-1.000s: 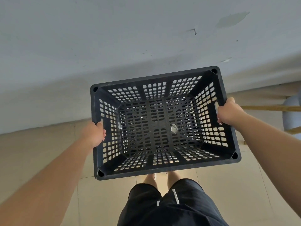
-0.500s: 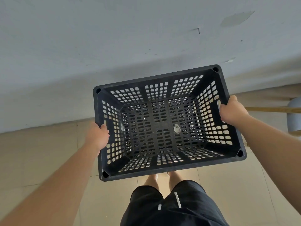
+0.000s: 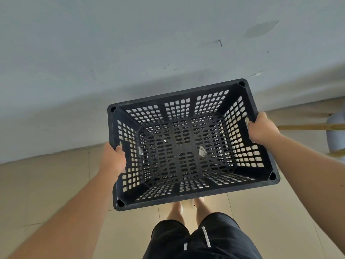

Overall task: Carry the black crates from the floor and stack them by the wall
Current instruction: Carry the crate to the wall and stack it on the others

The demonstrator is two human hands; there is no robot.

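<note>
A black perforated plastic crate [image 3: 188, 200] hangs in the air in front of me, open side up, above the tiled floor and close to the wall. My left hand [image 3: 113, 158] grips the handle slot in its left side. My right hand [image 3: 262, 128] grips the handle slot in its right side. A few small scraps of clear wrapper [image 3: 201, 151] lie on the crate's bottom. No other crate shows in this view.
A pale grey wall [image 3: 130, 53] fills the upper half and meets the beige tiled floor [image 3: 46, 184]. At the right edge are a grey chair seat [image 3: 336, 135] and wooden rails [image 3: 308, 126]. My legs and black shorts [image 3: 201, 238] are below the crate.
The crate, held in both hands, has shifted slightly to the right and down in view, with the wall base a little nearer. Both grips are unchanged.
</note>
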